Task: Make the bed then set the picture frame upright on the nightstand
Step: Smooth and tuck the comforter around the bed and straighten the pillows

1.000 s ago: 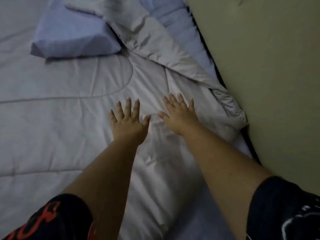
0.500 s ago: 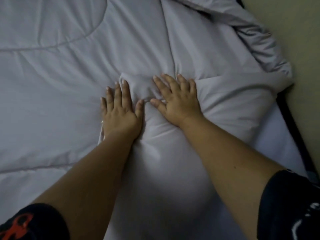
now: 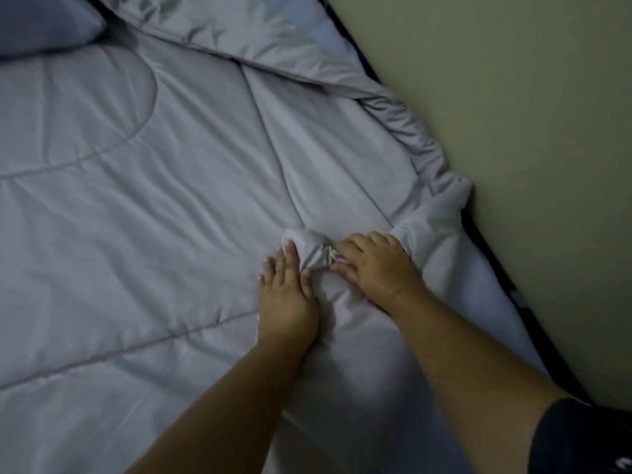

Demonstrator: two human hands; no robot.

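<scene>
A pale grey quilted comforter (image 3: 143,206) covers the bed. My left hand (image 3: 287,299) lies flat on it, fingers straight, with its thumb side pressed against a raised bunch of fabric (image 3: 309,249). From the other side, my right hand (image 3: 378,268) has its fingers curled into that same bunch and grips it. The comforter's right edge (image 3: 424,148) lies rumpled and folded back along the wall. Neither the picture frame nor the nightstand is in view.
A pillow (image 3: 41,22) lies at the top left corner. A beige wall (image 3: 513,131) runs close along the bed's right side, with the dark mattress edge (image 3: 492,258) showing in the narrow gap. The bare sheet (image 3: 478,302) shows right of my right forearm.
Both hands went from flat and spread on the comforter to pushing fabric together between them. The bunch has grown and my right fingers have curled into it.
</scene>
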